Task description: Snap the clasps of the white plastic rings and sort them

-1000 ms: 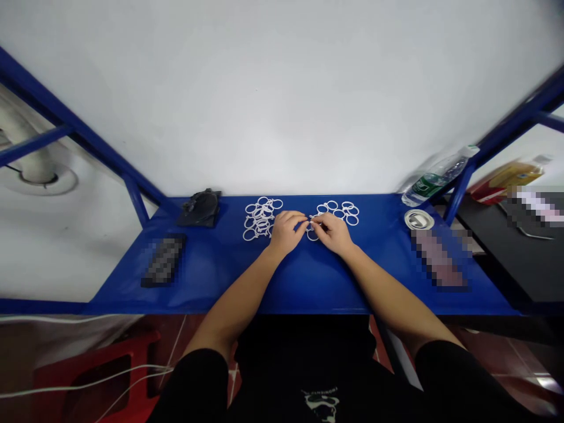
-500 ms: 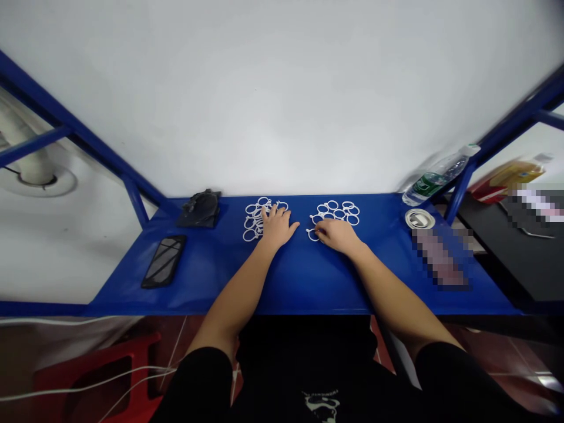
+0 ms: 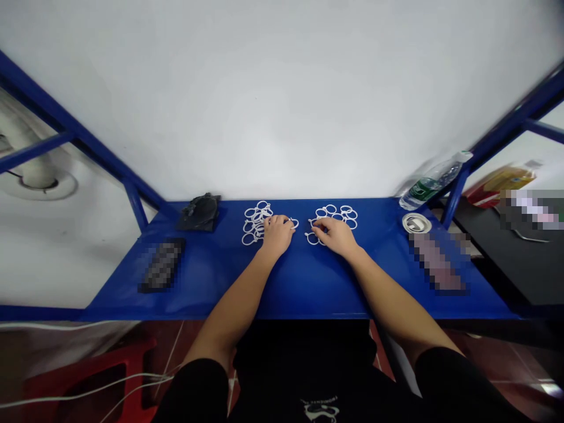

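Two heaps of white plastic rings lie at the back of a blue table (image 3: 304, 282). My left hand (image 3: 277, 232) rests at the right edge of the left heap of rings (image 3: 254, 223), fingers curled, pinching a white ring (image 3: 293, 223) that sticks out to its right. My right hand (image 3: 335, 234) lies over the front of the right heap of rings (image 3: 335, 214), fingers bent onto a ring at the heap's near left corner (image 3: 311, 238). Whether it grips that ring is unclear.
A crumpled dark cloth (image 3: 200, 211) lies at the back left, a flat dark object (image 3: 161, 265) nearer on the left. A plastic water bottle (image 3: 429, 183) and a small round metal tin (image 3: 416, 222) sit at the right. Blue frame bars rise on both sides.
My hands were together between the heaps a second ago. The left hand went out flat onto the left heap, then drew back with fingers curled on a ring. The right hand stayed on the right heap.
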Motion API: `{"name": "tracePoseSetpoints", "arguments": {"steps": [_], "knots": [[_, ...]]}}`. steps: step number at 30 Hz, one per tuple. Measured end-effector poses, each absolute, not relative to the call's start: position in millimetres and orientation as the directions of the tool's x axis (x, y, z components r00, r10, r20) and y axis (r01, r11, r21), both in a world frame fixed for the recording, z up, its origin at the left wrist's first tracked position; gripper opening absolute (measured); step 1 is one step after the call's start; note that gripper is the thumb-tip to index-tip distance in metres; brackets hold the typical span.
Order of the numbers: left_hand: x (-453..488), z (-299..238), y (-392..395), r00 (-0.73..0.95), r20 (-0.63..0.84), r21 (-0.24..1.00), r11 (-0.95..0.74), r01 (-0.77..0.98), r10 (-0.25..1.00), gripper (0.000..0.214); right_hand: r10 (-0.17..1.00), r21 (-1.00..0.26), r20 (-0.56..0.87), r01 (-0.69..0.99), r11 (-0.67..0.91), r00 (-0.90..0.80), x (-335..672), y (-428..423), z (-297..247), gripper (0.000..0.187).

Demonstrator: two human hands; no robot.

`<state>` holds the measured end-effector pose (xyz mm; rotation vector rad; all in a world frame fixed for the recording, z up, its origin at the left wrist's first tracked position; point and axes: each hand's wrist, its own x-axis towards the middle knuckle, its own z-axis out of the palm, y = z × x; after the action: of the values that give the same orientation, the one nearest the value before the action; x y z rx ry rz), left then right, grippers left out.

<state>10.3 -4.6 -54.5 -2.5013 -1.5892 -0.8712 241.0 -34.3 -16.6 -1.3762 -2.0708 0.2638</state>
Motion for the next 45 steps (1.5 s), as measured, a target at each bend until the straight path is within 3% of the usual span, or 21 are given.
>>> {"name": "tracePoseSetpoints", "arguments": {"steps": [6,12,16,23,29,45], "knots": [[13,-37,-11,0.336,0.596,0.302,-0.591,0.748,0.73,0.01,0.894,-0.581,0.399,0.698,0.418,-0.204,238,-36,-14,0.024],[24,-22,-26,0.451,0.681,0.275,-0.773,0.572,0.576,0.018,0.909,-0.833,0.378,0.364,0.417,-0.177,235,-36,-13,0.039],[26,-24,-28,0.496,0.656,0.255,-0.785,0.564,0.569,0.014,0.925,-0.89,0.344,0.258,0.375,-0.16,234,-33,-18,0.036],[25,-22,-30,0.516,0.628,0.324,-0.799,0.507,0.582,0.021,0.916,-0.862,0.38,0.309,0.402,-0.13,232,-38,-18,0.026],[25,-25,-28,0.372,0.623,0.484,-0.712,0.508,0.688,0.021,0.869,-0.763,0.441,0.416,0.495,-0.225,232,-41,-14,0.014],[25,-29,-25,0.389,0.606,0.474,-0.708,0.523,0.694,0.025,0.793,-0.61,0.504,0.508,0.608,-0.343,234,-41,-12,0.016]]}}
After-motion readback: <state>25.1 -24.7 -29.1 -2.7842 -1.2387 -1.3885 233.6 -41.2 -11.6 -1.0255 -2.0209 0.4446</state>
